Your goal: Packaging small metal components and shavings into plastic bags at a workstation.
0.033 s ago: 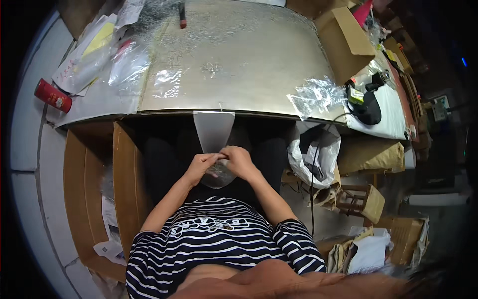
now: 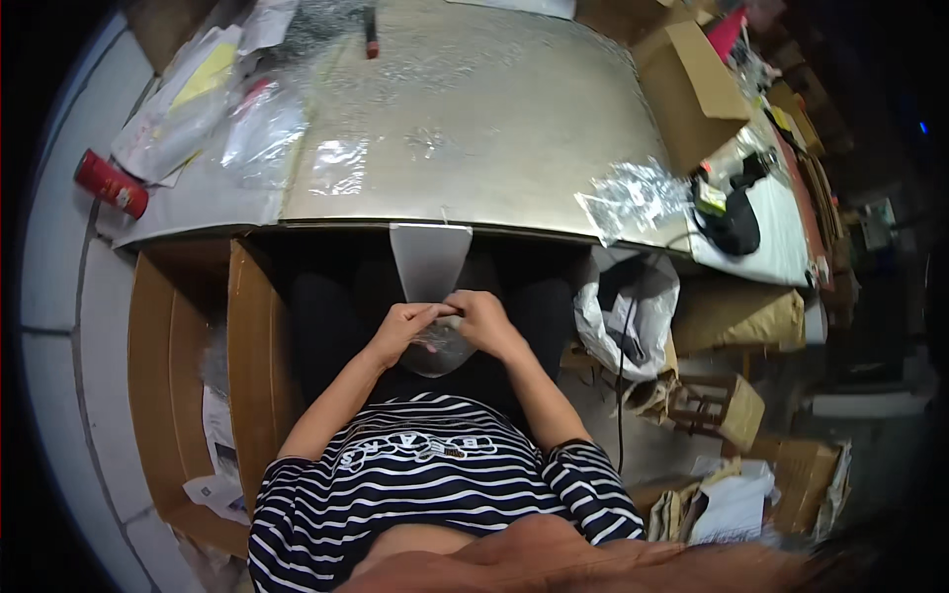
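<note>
My left hand [image 2: 403, 332] and my right hand [image 2: 483, 323] meet above my lap, just in front of the table's near edge. Both have their fingers pinched on a clear plastic bag [image 2: 442, 354], whose crinkled lower part hangs toward me beneath the fingers. Beyond the fingertips, a pale grey-white flat panel [image 2: 431, 259] runs up to the table edge, narrowing toward my hands. Whether the panel lies inside the bag or apart from it, I cannot tell. The fingertips partly cover the gripped edge.
The table [image 2: 474, 128] carries a red-and-black tool [image 2: 372, 35], crumpled clear film [image 2: 633, 198] and an open cardboard box [image 2: 692, 94]. A red can [image 2: 111, 184] lies at the left. Cardboard boxes [image 2: 255, 336] stand left of my legs; a white-lined bag [image 2: 628, 311] and a stool [image 2: 717, 410] are right.
The whole view has shifted slightly, with the table appearing a little farther right and lower. Both hands keep their pinch on the plastic bag, almost unmoved.
</note>
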The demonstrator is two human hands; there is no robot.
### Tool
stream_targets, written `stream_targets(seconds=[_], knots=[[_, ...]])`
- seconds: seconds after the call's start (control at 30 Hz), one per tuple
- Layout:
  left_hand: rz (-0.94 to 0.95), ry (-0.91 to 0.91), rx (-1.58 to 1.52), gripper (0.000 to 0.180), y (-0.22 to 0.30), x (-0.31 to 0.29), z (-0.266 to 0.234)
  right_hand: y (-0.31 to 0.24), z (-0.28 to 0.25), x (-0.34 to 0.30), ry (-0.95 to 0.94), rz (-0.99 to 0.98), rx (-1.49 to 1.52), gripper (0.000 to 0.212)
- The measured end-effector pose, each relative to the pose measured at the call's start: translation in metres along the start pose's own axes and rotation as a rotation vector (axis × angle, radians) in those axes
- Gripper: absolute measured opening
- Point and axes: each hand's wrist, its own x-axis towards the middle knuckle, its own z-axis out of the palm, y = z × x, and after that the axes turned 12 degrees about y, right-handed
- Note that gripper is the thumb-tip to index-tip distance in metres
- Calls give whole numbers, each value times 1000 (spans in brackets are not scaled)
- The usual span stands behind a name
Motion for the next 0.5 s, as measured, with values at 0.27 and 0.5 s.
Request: stream_targets(seconds=[0.27,0.5], knots=[[1108,782,746,35,138,26,-55,86,-167,46,856,80,-255,12],[1060,780,990,19,113,59,-102,73,-157,116,945,-29,-761,24]])
